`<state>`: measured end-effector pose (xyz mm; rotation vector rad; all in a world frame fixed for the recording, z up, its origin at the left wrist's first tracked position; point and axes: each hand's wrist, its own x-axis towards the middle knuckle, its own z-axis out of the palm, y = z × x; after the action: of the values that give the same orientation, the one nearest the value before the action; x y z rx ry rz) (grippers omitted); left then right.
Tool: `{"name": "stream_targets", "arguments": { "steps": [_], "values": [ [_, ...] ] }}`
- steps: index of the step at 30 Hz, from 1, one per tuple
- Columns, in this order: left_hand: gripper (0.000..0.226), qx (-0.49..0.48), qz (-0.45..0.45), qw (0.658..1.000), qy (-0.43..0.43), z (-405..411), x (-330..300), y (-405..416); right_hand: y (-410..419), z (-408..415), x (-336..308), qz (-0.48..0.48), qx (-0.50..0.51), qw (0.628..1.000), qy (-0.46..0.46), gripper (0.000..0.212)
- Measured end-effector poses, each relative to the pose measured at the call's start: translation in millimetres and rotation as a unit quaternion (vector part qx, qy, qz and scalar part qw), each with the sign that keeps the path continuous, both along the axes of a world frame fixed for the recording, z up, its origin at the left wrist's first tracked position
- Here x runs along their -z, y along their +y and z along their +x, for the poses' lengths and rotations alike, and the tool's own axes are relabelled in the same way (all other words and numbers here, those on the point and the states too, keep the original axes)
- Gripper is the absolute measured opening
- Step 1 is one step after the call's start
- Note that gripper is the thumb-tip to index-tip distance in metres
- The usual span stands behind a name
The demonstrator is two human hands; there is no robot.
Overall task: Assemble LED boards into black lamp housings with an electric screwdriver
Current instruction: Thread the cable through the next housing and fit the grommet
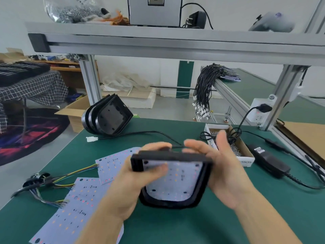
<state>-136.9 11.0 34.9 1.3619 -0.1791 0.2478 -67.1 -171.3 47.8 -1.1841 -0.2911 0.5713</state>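
Fingers (154,169) of my left hand (133,184) curl over the left edge of the black lamp housing (198,187), thumb lying across the white LED board (175,180) seated inside it, so that hand grips the housing. My right hand (223,169) cups the housing's right side, its fingers bent round the far rim; motion blur smears the fingertips, but I read it as holding too. I see the housing lifted just above the green counter (175,226), open face tilted toward me, the board filling its recess.

On the counter to my left lie two loose LED boards: one near (70,213) at the front edge, another (112,164) partly behind my left hand, each trailing coloured wires (73,173) toward a dark connector bundle (37,180). Farther back, a stack of empty housings (107,117) leans on its side near the counter's far-left corner. To my right sits a small cardboard box of screws (233,148), just beside a black power adapter (269,159) whose cable (246,117) runs up to a wall socket (260,111). A bunch of black leads (204,88) hangs over the rail behind.
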Motion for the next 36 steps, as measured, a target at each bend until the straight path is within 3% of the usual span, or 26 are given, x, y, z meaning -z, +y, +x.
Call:
{"name": "stream_targets", "arguments": {
  "steps": [3,5,6,7,9,11,14,16,19,26,29,33,36],
  "values": [
    [0.032,0.097,0.105,0.987,-0.067,-13.1,-12.2,-7.2,1.9,1.2,-11.1,-0.151,-0.100,0.983,0.040,0.067],
    [0.022,0.102,0.139,0.984,-0.037,-5.9,-18.1,-15.4,7.8,-2.1,-18.5,-0.136,-0.152,0.977,0.059,0.067],
    [0.012,0.131,0.140,0.981,-0.016,-7.0,-11.3,-14.0,10.4,-2.8,-19.9,-0.093,-0.154,0.981,0.075,0.060],
    [0.015,0.137,0.161,0.977,0.014,-9.7,-5.5,-12.5,13.9,-2.4,-20.2,-0.051,-0.142,0.985,0.090,0.047],
    [0.021,0.104,0.085,0.990,0.047,-4.6,-3.3,-10.4,18.2,1.6,-15.9,-0.016,-0.079,0.991,0.111,0.033],
    [0.020,0.043,0.075,0.995,0.050,3.8,-8.8,-11.2,22.3,7.2,-10.0,-0.077,0.009,0.995,0.067,0.029],
    [0.034,0.068,0.043,0.997,0.004,-3.7,-6.4,-4.8,28.8,11.3,-13.2,-0.163,0.110,0.980,-0.039,0.032],
    [0.038,0.070,-0.010,0.997,0.012,-1.9,-4.7,-5.9,32.1,13.8,-18.4,-0.190,0.141,0.969,-0.075,0.033],
    [0.034,0.048,-0.012,0.998,0.041,2.0,-6.7,-11.1,35.3,20.2,-21.3,-0.234,0.166,0.954,-0.089,0.033],
    [0.038,0.003,-0.123,0.974,0.189,11.4,-10.5,-22.0,30.1,21.7,-8.5,-0.088,0.084,0.990,0.077,0.037],
    [0.036,-0.008,-0.125,0.974,0.190,12.8,-11.9,-20.8,27.5,23.0,-10.0,-0.061,0.077,0.991,0.095,0.043],
    [0.032,-0.006,-0.108,0.981,0.161,10.7,-11.5,-19.4,25.6,25.1,-16.5,-0.080,0.062,0.988,0.114,0.027],
    [0.028,-0.007,-0.088,0.987,0.135,13.4,-9.7,-20.7,22.6,30.0,-18.2,-0.092,0.050,0.987,0.120,0.031]
  ]
}}
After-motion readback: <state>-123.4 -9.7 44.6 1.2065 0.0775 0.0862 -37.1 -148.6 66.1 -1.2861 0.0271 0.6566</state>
